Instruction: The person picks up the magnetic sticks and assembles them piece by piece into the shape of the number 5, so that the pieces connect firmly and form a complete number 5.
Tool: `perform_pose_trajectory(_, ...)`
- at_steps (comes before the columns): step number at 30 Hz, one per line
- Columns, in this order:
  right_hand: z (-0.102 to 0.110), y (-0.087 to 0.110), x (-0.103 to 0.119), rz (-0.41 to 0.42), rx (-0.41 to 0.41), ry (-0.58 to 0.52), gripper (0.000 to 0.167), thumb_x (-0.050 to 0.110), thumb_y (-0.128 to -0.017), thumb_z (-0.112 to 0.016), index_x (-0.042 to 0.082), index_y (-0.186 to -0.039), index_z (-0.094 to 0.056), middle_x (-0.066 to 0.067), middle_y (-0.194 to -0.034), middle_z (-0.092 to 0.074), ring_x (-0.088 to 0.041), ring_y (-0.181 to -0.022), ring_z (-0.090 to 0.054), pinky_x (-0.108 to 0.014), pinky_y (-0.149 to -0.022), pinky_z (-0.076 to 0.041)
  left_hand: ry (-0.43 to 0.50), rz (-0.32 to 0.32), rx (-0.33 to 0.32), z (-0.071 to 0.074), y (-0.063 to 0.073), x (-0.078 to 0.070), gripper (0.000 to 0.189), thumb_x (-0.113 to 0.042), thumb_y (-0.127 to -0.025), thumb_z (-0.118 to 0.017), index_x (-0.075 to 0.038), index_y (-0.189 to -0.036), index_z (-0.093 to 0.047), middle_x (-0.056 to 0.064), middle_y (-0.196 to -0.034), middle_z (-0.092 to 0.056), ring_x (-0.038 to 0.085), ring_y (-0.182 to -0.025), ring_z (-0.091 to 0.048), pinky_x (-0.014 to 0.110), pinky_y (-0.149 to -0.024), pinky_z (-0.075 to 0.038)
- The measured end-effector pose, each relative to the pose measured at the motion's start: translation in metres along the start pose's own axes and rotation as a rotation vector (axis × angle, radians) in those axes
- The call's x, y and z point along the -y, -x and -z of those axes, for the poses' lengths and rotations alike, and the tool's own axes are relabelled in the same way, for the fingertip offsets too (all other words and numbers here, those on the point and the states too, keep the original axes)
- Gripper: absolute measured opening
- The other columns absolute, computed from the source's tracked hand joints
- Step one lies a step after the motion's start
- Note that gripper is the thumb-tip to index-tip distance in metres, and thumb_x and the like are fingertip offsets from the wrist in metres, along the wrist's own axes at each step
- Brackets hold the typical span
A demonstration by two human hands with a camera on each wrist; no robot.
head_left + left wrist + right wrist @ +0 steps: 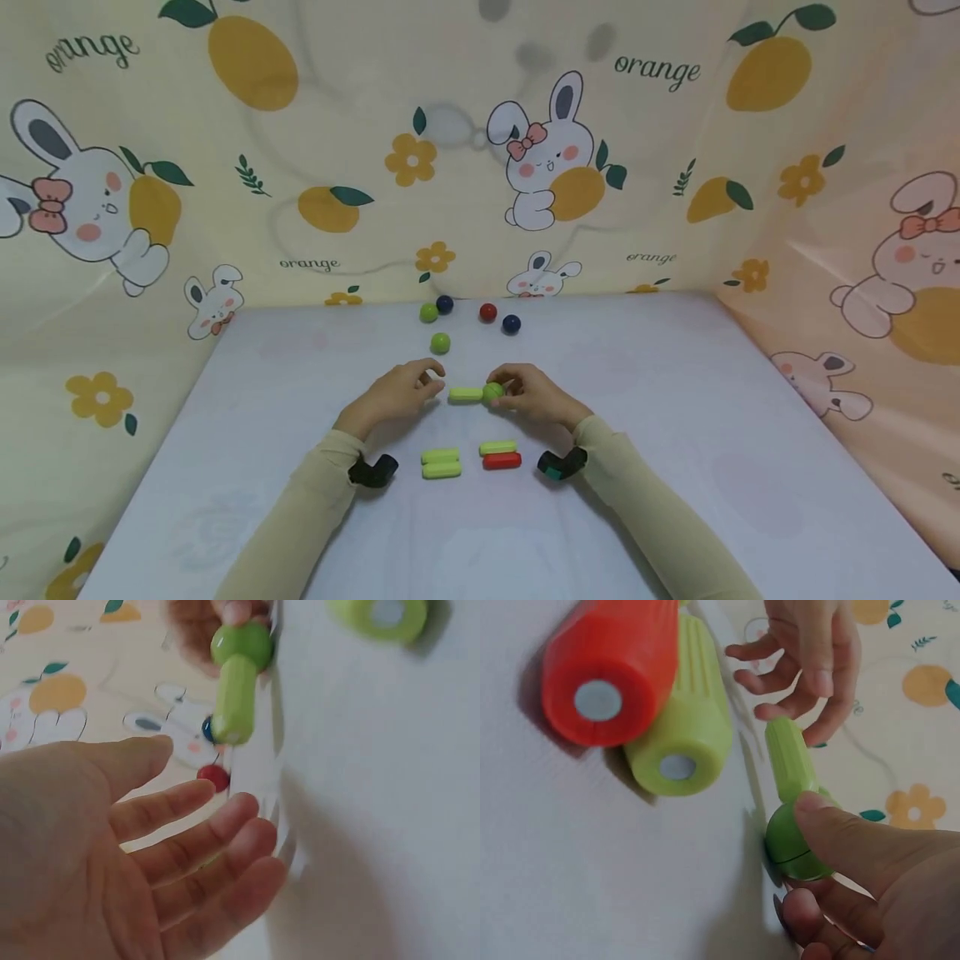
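My right hand (536,393) pinches a green ball (492,393) between thumb and fingers. A light green rod (466,394) sticks out from that ball toward the left, joined end-on to it; in the right wrist view the rod (790,759) meets the ball (791,844) directly. My left hand (401,390) hovers just left of the rod's free end, fingers loosely spread and holding nothing. Its bare palm and parted fingers show in the left wrist view, with the rod (236,701) a short way beyond the thumb.
Two light green rods (441,470) lie side by side nearer me. Right of them, another light green rod (497,447) lies against a red rod (502,461). Farther back sit green balls (440,342), dark blue balls (512,324) and a red ball (488,312), before a patterned cloth backdrop.
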State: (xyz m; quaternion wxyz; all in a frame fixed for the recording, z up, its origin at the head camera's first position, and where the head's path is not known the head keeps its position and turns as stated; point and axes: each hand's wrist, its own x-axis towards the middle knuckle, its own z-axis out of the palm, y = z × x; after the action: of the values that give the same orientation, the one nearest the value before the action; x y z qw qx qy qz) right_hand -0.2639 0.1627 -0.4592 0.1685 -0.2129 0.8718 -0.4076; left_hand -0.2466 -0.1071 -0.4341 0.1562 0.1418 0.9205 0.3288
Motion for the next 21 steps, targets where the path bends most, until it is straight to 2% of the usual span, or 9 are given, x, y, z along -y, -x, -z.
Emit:
perform_pose_trajectory(2, 0.001, 0.000, 0.000, 0.007, -0.007, -0.005, 0.034, 0.020, -0.091, -0.076, 0.012, -0.123, -0.067, -0.009, -0.125, -0.066, -0.020, -0.094, -0.056, -0.030, -0.083, -0.047, 0.020, -0.002, -0.021, 0.006, -0.002, 0.004, 0.032, -0.030, -0.105, -0.053, -0.013, -0.132, -0.059, 0.010, -0.115, -0.069, 0.016, -0.083, -0.066, 0.032, -0.072, -0.055)
perform_pose_trajectory(5, 0.000, 0.000, -0.001, -0.005, -0.011, -0.027, 0.034, 0.019, -0.091, -0.077, 0.013, -0.123, -0.067, -0.009, -0.123, -0.066, -0.020, -0.093, -0.054, -0.030, -0.080, -0.046, 0.024, -0.001, -0.033, 0.010, -0.006, 0.010, 0.033, -0.029, -0.106, -0.053, -0.012, -0.134, -0.058, 0.012, -0.118, -0.068, 0.017, -0.085, -0.067, 0.031, -0.071, -0.055)
perform_pose_trajectory(12, -0.004, 0.001, -0.005, -0.018, -0.003, -0.050, 0.035, 0.017, -0.092, -0.075, 0.012, -0.125, -0.067, -0.007, -0.125, -0.066, -0.020, -0.094, -0.054, -0.030, -0.083, -0.045, 0.022, 0.004, -0.083, 0.012, -0.020, 0.016, 0.035, -0.028, -0.106, -0.052, -0.013, -0.137, -0.055, 0.015, -0.128, -0.065, 0.031, -0.116, -0.063, 0.046, -0.094, -0.054)
perform_pose_trajectory(16, -0.003, 0.000, -0.005, 0.001, -0.002, -0.048, 0.035, 0.016, -0.092, -0.075, 0.011, -0.125, -0.066, -0.009, -0.124, -0.067, -0.020, -0.092, -0.054, -0.029, -0.082, -0.046, 0.044, -0.006, -0.095, 0.015, -0.034, 0.016, 0.041, -0.027, -0.105, -0.052, -0.012, -0.144, -0.047, 0.018, -0.136, -0.059, 0.034, -0.121, -0.060, 0.050, -0.101, -0.050)
perform_pose_trajectory(21, 0.000, -0.001, -0.006, 0.016, 0.003, -0.050, 0.036, 0.018, -0.092, -0.075, 0.010, -0.125, -0.066, -0.011, -0.125, -0.067, -0.019, -0.091, -0.053, -0.028, -0.080, -0.045, 0.011, -0.071, -0.085, 0.018, -0.050, 0.017, 0.056, -0.023, -0.104, -0.053, -0.011, -0.155, -0.033, 0.027, -0.148, -0.045, 0.036, -0.121, -0.057, 0.053, -0.105, -0.047)
